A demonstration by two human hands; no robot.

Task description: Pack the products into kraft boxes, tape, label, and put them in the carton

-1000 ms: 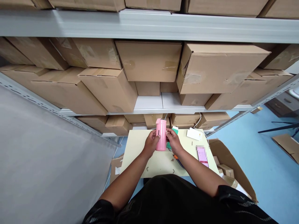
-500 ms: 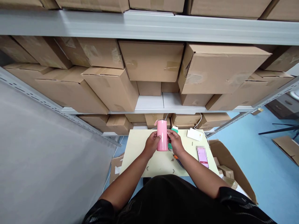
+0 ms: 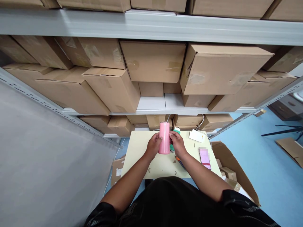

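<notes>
A glossy pink bottle (image 3: 164, 138) stands nearly upright between my two hands, above the pale table (image 3: 139, 157). It is a smooth cylinder with a dark rim at the top. My left hand (image 3: 153, 145) is closed on its left side, thumb lying across the front. On the opposite side, the fingers of my right hand (image 3: 177, 144) press against the bottle. Behind my right hand a green and white item (image 3: 176, 130) is partly covered. An orange-and-dark tool (image 3: 178, 159) lies partly under my right forearm.
A phone (image 3: 204, 158) and a white box (image 3: 196, 136) with a cable lie on the table's right side. Shelves packed with cardboard boxes (image 3: 152, 61) rise ahead. A large open carton (image 3: 236, 170) stands right of the table, a grey wall (image 3: 54, 157) on the left.
The bottle has been turned between my hands: the pink flap or loop at its upper left and the dark mark on its front no longer show. Both hands stay at its sides.
</notes>
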